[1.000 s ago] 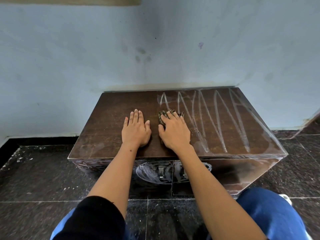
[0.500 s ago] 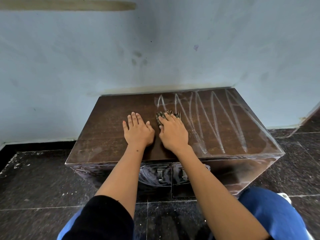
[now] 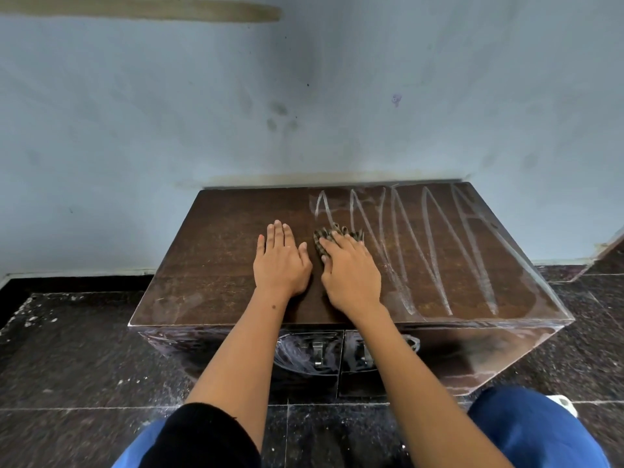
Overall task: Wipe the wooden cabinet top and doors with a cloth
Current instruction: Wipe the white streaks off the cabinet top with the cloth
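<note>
Dark brown rectangular wooden cabinet top [image 3: 216,265], against pale blue wall [image 3: 169,113]: flat, dusty; white zigzag streaks [image 3: 439,251] on right half. Wipe in overlapping passes, even pressure, likely clearing streaks toward edge. Glossy front doors [image 3: 472,352] smeared, not done. Left hand [image 3: 282,261] flat on wood, grip open, empty. Right hand [image 3: 351,275] presses bunched striped cloth [image 3: 329,236] mid-top; fingers flat.
</note>
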### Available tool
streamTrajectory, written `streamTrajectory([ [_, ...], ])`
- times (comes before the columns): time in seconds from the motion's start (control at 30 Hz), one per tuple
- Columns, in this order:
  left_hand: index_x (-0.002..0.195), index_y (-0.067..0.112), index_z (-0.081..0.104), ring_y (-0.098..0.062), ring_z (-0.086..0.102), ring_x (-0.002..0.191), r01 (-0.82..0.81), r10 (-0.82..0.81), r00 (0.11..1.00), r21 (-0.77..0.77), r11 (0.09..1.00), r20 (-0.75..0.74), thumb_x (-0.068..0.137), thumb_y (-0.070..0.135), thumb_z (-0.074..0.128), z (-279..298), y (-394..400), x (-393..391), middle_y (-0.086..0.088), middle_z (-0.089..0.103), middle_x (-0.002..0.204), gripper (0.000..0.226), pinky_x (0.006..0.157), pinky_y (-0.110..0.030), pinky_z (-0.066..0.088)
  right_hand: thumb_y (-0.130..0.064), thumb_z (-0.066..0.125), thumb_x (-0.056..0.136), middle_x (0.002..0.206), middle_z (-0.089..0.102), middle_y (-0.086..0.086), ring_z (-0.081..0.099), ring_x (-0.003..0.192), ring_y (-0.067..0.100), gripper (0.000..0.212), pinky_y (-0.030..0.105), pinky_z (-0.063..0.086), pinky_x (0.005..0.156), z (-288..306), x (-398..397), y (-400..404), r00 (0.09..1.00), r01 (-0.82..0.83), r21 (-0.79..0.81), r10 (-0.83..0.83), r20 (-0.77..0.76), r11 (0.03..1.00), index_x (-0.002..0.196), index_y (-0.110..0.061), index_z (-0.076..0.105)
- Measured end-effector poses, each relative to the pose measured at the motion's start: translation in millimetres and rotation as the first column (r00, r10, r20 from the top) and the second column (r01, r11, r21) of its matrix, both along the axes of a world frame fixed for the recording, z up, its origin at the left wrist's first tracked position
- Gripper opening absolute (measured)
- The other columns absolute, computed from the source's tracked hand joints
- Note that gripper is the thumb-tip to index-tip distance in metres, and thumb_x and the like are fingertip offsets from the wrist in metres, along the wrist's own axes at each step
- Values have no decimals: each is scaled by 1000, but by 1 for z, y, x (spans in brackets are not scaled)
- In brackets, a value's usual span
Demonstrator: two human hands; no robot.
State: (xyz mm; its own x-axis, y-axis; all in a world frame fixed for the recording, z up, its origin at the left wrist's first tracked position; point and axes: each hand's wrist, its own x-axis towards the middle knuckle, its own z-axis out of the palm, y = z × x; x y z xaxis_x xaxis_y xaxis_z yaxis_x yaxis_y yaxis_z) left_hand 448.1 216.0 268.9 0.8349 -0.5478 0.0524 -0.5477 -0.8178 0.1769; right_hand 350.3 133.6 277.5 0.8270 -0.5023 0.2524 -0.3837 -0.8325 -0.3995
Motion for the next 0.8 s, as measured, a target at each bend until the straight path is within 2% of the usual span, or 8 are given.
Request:
streamTrajectory([
  [0.07, 151, 4, 6, -22, -3, 147, -12, 12, 1000, 3, 1000, -2, 101, 36, 16, -2, 0, 1, -12, 1, 159, 60, 119, -37, -3, -23, 41, 97, 148, 39, 0, 29, 139, 17, 41, 32, 15, 117, -11, -21, 15, 998, 28, -31, -27, 48, 999, 138, -23, 46],
  [0.13, 151, 4, 6, -22, -3, 147, -21, 21, 1000, 8, 1000, 5, 101, 36, 17, -2, -1, 2, -11, 1, 159, 60, 118, -37, -3, -23, 43, 96, 147, 40, 0, 31, 139, 18, 41, 33, 16, 116, -16, -29, 18, 999, 15, -23, -14, 32, 1000, 137, -24, 48],
  [0.37, 151, 5, 5, -21, -4, 147, 15, -15, 1000, 12, 1000, -4, 101, 34, 16, 1, -1, 2, -11, 0, 160, 59, 119, -36, -3, -22, 39, 97, 151, 34, 2, 25, 140, 19, 43, 34, 14, 117, 8, 25, -12, 997, -14, 9, 15, -72, 1000, 141, -21, 42],
  [0.6, 151, 6, 6, -21, -3, 147, 14, -14, 1000, -1, 1000, -2, 101, 36, 16, -4, 0, 6, -9, 0, 160, 59, 117, -35, -3, -20, 47, 94, 140, 49, 2, 39, 133, 21, 37, 36, 24, 113, -15, -21, 13, 996, 37, -40, -33, 82, 999, 130, -20, 54],
  [0.8, 151, 7, 5, -20, -4, 147, 23, -23, 1000, -3, 1000, -5, 101, 35, 16, -2, 0, 5, -9, -1, 160, 59, 117, -35, -4, -21, 40, 96, 148, 37, 2, 28, 138, 19, 42, 34, 17, 116, 9, 39, -15, 999, -39, 8, 40, -32, 999, 139, -19, 43],
])
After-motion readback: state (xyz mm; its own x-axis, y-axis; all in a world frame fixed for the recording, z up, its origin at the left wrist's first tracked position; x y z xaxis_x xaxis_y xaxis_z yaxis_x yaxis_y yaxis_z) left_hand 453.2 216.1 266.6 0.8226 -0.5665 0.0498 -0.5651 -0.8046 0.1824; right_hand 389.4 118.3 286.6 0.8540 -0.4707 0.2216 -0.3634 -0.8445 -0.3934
